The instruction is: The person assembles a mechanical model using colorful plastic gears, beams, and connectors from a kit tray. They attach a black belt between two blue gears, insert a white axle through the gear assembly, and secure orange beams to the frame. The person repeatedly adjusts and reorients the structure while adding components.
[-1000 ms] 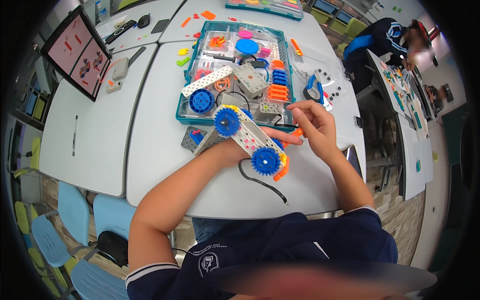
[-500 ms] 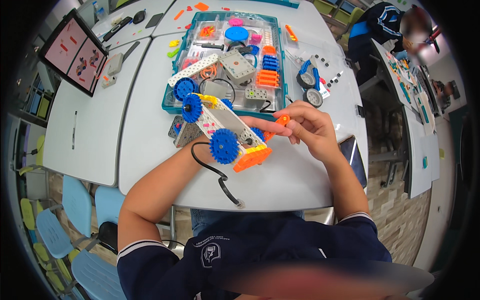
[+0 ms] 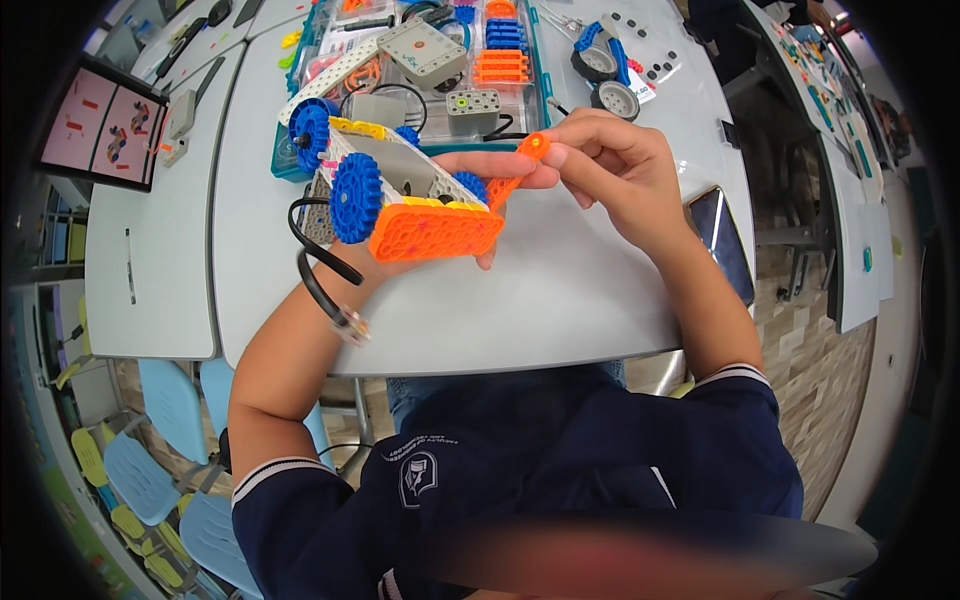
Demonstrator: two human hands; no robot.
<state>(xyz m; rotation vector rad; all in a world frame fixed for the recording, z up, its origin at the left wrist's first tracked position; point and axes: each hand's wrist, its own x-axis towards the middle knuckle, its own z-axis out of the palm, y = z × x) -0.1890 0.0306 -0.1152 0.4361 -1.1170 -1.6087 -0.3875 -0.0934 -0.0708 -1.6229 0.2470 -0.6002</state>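
My left hand (image 3: 465, 163) supports a toy vehicle model (image 3: 408, 165) from beneath and behind, so much of the palm is hidden. The model has a grey-white body, blue toothed wheels (image 3: 357, 198), yellow pieces and an orange plate (image 3: 435, 232) on its near side. A black cable (image 3: 318, 285) with a clear plug hangs from its left. At the model's right, an orange beam (image 3: 508, 182) slants upward. The fingers of my right hand (image 3: 615, 178) pinch around the beam's upper end, which holds a small yellow piece; my left fingertips lie beside it.
Behind the model, a teal-edged parts tray (image 3: 541, 70) holds blue and orange pieces and grey blocks (image 3: 425, 55). A wheeled blue part (image 3: 598, 65) lies right of it. A phone (image 3: 720, 240) rests near the right edge; a tablet (image 3: 100, 125) stands at left.
The model has tilted, turning its orange plate more toward me, and the cable now hangs further left. The whole view has shifted, with the table contents higher in it. Both hands keep their hold.
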